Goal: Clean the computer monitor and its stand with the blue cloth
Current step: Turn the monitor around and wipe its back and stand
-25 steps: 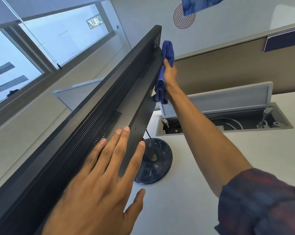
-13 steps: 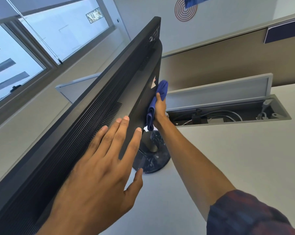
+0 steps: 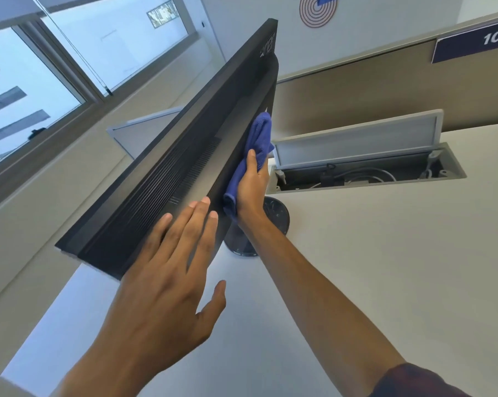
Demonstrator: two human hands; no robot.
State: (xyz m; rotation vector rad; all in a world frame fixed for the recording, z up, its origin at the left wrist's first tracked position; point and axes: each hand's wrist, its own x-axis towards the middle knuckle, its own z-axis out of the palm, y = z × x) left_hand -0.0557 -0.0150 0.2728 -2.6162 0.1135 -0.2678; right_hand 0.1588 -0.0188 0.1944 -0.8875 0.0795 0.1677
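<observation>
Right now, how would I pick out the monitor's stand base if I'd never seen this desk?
Start at the big black monitor tilted across the white desk. Look below its lower edge, just past the right hand pressing the blue cloth to it. The stand base is the dark glossy round disc flat on the desk, unlike the grey rectangular cable tray behind.

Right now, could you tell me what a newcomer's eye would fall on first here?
The black monitor cuts diagonally across the view. The right hand presses a blue cloth against its back, while the left hand lies flat on it nearer. Behind, an open cable box sits in the desk.
</observation>
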